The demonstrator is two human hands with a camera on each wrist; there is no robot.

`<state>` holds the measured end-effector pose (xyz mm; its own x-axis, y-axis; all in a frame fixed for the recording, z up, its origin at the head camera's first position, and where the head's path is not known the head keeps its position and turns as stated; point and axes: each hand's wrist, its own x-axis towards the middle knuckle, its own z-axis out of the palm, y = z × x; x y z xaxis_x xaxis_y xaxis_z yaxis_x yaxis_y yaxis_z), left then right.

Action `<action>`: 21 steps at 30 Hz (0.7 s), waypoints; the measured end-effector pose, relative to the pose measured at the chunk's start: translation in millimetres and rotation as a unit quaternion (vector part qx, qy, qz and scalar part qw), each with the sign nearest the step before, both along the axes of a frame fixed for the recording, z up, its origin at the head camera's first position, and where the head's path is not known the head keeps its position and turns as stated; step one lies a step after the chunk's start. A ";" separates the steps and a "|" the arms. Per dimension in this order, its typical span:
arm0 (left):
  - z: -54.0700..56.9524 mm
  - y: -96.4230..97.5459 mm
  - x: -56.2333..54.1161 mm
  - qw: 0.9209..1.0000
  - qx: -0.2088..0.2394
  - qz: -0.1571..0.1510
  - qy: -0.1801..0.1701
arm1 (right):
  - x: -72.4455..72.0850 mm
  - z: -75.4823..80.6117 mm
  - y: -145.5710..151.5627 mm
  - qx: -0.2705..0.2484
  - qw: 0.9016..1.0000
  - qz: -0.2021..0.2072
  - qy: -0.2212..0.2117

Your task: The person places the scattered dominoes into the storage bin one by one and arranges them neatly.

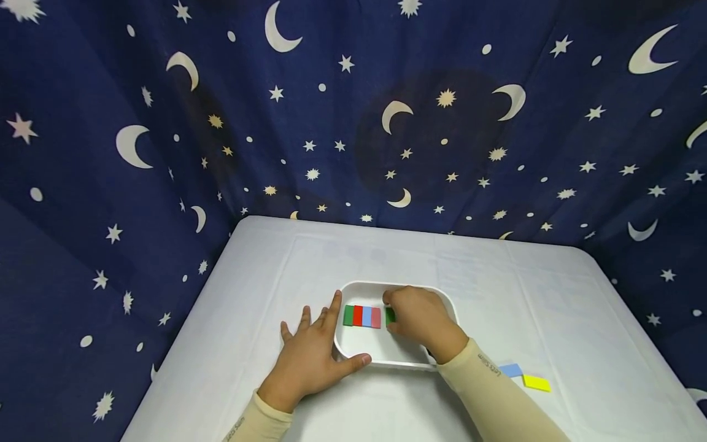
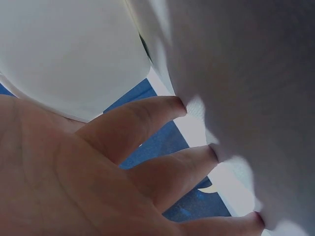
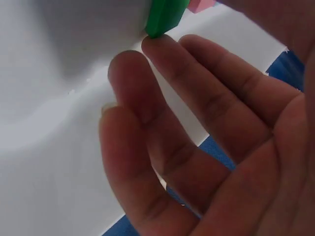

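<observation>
A white tray point(image 1: 386, 355) stands on the table. Inside it, toward the left wall, green point(image 1: 348, 315), red point(image 1: 358, 316), light blue point(image 1: 367, 317) and pink point(image 1: 376, 318) blocks lie side by side in a row. My right hand point(image 1: 422, 316) reaches into the tray and pinches another green block point(image 3: 166, 15), a small gap to the right of the pink one. The hand partly hides it. With fingers spread, my left hand point(image 1: 312, 362) rests at the tray's left side, its index finger and thumb along the outside of the rim.
To the right of the tray, near my right sleeve, lie a light blue block point(image 1: 510, 370) and a yellow block point(image 1: 536, 383). The table point(image 1: 265, 276) has a white cover. A dark blue curtain point(image 1: 342, 123) with moons and stars hangs behind and at both sides.
</observation>
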<state>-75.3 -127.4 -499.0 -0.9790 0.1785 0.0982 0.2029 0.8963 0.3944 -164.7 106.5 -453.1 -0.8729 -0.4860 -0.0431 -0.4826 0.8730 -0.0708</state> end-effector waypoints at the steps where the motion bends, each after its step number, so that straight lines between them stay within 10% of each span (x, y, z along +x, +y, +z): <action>1: -0.2 0.2 -0.3 1.000 0.000 0.000 0.000 | -0.3 -0.2 -0.5 0.001 1.000 0.000 0.001; 21: 1.9 -1.3 0.5 1.000 -0.006 -0.001 -0.001 | 4.2 -0.9 -8.6 -0.005 1.000 0.009 0.011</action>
<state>-74.7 -128.8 -497.1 -0.9789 0.1813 0.0938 0.2036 0.9008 0.3836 -160.5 97.9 -454.0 -0.8646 -0.5021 -0.0200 -0.4998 0.8634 -0.0682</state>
